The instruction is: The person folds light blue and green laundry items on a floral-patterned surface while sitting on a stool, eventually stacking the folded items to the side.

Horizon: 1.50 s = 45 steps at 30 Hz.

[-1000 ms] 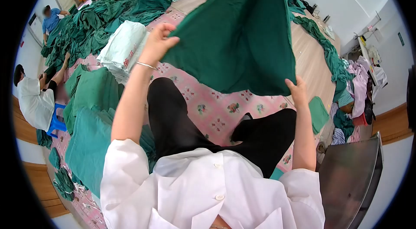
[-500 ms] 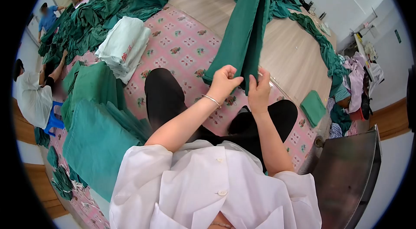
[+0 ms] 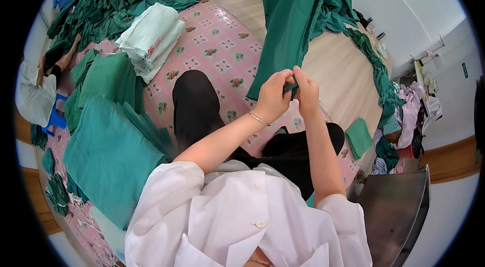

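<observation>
A large dark green cloth (image 3: 290, 19) hangs folded lengthwise in front of me, its upper part running out of the top of the view. My left hand (image 3: 275, 96), with a bangle at the wrist, pinches the cloth's near end. Close against it, my right hand (image 3: 306, 91) grips the same end, fingertips touching those of the left. Both hands are above the pink flowered mat (image 3: 209, 52), between my bent knees.
Folded green cloths (image 3: 108, 151) are stacked at my left, beside a white folded stack (image 3: 151, 34). Behind lies a big green heap (image 3: 126, 2). A seated person (image 3: 35, 90) is at far left. A small folded green cloth (image 3: 359, 138) and a dark metallic box (image 3: 391, 206) are at right.
The cloth was spread wide between my hands and is now narrow and folded. My hands have come together at its near end. The view has shifted slightly.
</observation>
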### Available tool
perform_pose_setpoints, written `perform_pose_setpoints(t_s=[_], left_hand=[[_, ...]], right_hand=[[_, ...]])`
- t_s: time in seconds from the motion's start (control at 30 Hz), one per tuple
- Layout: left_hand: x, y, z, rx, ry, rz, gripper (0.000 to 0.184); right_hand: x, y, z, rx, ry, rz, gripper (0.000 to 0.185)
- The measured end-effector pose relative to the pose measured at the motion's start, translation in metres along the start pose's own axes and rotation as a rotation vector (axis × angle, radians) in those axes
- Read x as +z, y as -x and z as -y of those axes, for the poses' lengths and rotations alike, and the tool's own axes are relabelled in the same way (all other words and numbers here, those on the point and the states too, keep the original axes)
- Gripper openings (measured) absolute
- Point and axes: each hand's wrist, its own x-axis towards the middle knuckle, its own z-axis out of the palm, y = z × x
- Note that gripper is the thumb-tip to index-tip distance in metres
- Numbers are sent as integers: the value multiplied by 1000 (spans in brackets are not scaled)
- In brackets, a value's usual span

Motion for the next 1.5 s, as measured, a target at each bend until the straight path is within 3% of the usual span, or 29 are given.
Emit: perform_pose_setpoints(t_s=[0.1, 0.2, 0.3, 0.33, 0.43, 0.53, 0.63, 0.67, 0.7, 0.77, 0.8, 0.83, 0.87, 0.9, 0.97, 1.0, 1.03, 1.07, 1.1, 1.13, 1.17, 1.2, 1.23, 1.27, 1.3, 1.37, 1.43, 1.47, 1.5], left_hand=[[-7, -5, 3, 14, 46, 0, 41], [-18, -13, -3, -22, 12, -136, 41], [-19, -14, 27, 11, -158, -146, 38], [-18, -11, 48, -89, -247, -58, 34], [-22, -10, 83, -48, -468, -32, 33], [-25, -4, 103, -71, -459, 15, 36], [-19, 5, 115, -40, -490, -7, 33], [-21, 11, 130, -104, -570, 19, 32], [-25, 13, 139, -168, -651, 44, 31], [-39, 14, 154, -224, -779, -81, 28], [-49, 15, 171, -343, -854, -124, 27], [-61, 9, 167, -605, -864, -153, 23], [-71, 11, 181, -684, -873, -294, 18], [-82, 8, 195, -766, -847, -401, 15], [-101, -5, 186, -1048, -609, -550, 15], [-111, -5, 212, -1052, -511, -591, 13], [-118, -7, 239, -1053, -413, -630, 12], [-128, -27, 218, -1166, 338, -799, 14], [-139, -48, 204, -1179, 649, -1052, 13], [-152, -66, 217, -1075, 749, -1047, 8], [-169, -88, 191, -1078, 723, -882, 3], [-195, -111, 204, -934, 830, -669, 3], [-198, -135, 136, -881, 749, -686, 4], [-210, -150, 115, -705, 727, -547, 5], [-221, -163, 100, -531, 700, -407, 6], [-221, -174, 43, -410, 608, -204, 10], [-225, -170, 37, -418, 528, -129, 4], [-231, -163, 44, -423, -113, -140, 2], [-239, -156, 57, -397, -755, -142, 7]], right_hand=[[1, -17, 2, 102, -30, 39, 18], [12, -27, 17, 30, 7, 86, 13], [26, -31, 69, -134, 20, 133, 13], [22, -36, 88, -203, 89, 156, 14], [27, -35, 160, -325, 161, 81, 15], [22, -35, 224, -449, 152, -32, 15], [-27, -68, 286, -446, -3, 78, 15], [-11, -48, 294, -502, 54, 97, 13], [-9, -40, 305, -336, -27, 405, 17], [-37, -46, 322, -477, -49, 254, 15], [-49, -52, 332, -525, -96, 173, 9], [-62, -59, 343, -572, -144, 92, 6], [-88, -66, 360, -539, -195, 12, 5], [-113, -74, 372, -587, -251, -135, 6], [-188, -82, 389, -555, -274, -160, 6], [-227, -82, 389, -533, -285, -183, 6], [-263, -81, 385, -505, -296, -208, 6], [-285, -74, 369, -520, -291, -276, 6], [-320, -75, 356, -452, -277, -327, 5], [-340, -71, 336, -442, -256, -437, 7], [-356, -64, 312, -421, -246, -449, 9], [-376, -57, 288, -379, -225, -403, 9], [-364, -42, 264, -332, -180, -370, 9], [-406, -47, 236, -239, -224, -338, 10], [-371, -31, 209, -320, -199, -430, 9], [-381, -28, 153, -152, -179, -521, 12], [-371, -22, 90, -72, -159, -608, 8], [-380, -22, 52, -50, -144, -619, 8], [-402, -22, 2, -22, 164, -650, 16]])
